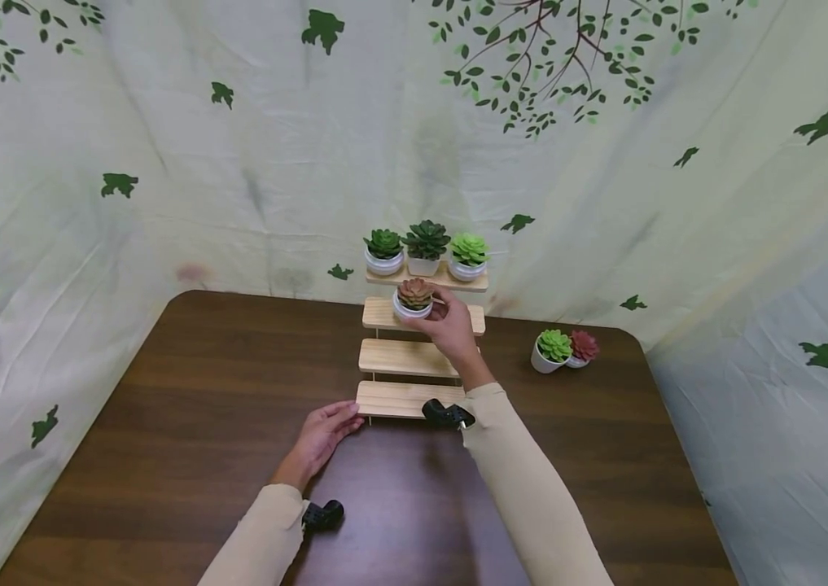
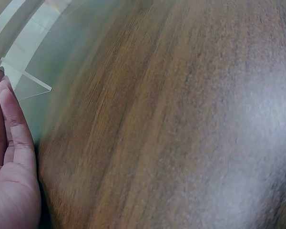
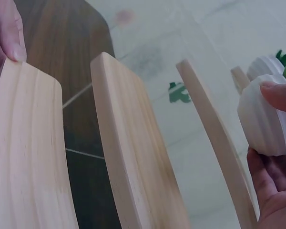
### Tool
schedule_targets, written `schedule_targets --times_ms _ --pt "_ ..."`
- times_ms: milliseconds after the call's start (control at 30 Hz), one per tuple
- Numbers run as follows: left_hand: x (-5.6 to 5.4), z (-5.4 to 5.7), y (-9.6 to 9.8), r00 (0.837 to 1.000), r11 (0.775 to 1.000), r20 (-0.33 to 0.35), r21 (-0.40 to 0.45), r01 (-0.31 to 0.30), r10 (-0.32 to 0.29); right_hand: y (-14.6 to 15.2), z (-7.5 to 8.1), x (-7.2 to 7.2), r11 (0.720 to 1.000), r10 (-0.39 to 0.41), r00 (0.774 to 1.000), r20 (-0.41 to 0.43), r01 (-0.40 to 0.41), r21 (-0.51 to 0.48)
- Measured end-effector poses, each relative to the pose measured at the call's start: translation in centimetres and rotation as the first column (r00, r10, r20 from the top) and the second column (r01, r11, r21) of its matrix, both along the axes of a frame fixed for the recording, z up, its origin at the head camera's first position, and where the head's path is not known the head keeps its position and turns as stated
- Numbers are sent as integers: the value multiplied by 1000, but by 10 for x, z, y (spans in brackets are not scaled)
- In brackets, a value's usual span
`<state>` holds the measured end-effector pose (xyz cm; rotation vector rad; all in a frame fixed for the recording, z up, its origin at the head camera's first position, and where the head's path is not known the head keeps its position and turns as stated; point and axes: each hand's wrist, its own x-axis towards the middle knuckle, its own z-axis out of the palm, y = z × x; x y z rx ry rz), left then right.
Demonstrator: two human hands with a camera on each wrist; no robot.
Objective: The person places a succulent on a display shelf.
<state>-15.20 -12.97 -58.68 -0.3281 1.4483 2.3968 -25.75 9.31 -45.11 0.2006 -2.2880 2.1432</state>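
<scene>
My right hand [image 1: 453, 332] holds a reddish-brown potted succulent [image 1: 414, 295] by its ribbed white pot over the second-highest step of a tiered wooden plant stand [image 1: 408, 358]. In the right wrist view, the thumb and fingers lie on opposite sides of that white pot [image 3: 264, 121]. At the stand's lowest step, my left hand [image 1: 323, 437] grips the left front corner, its thumb on top. The left wrist view shows those fingers [image 2: 19, 124] fairly straight, tips at the stand's edge. Three green potted succulents [image 1: 425, 244] line the top step.
On the table [image 1: 238, 374], right of the stand, a light green potted succulent [image 1: 551, 350] and a dark red one [image 1: 584, 347] stand close together. A pale curtain [image 1: 252, 203] with leaf prints hangs behind the table's back edge.
</scene>
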Motion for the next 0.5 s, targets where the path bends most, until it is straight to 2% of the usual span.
schedule_targets --times_ms 167,500 --pt "-1 1 0 1000 1000 10 -8 -1 1 -12 1 -2 999 24 999 25 -25 35" --pt "-1 1 -1 1000 1000 -4 0 5 -5 -29 0 -7 994 67 998 9 -67 83"
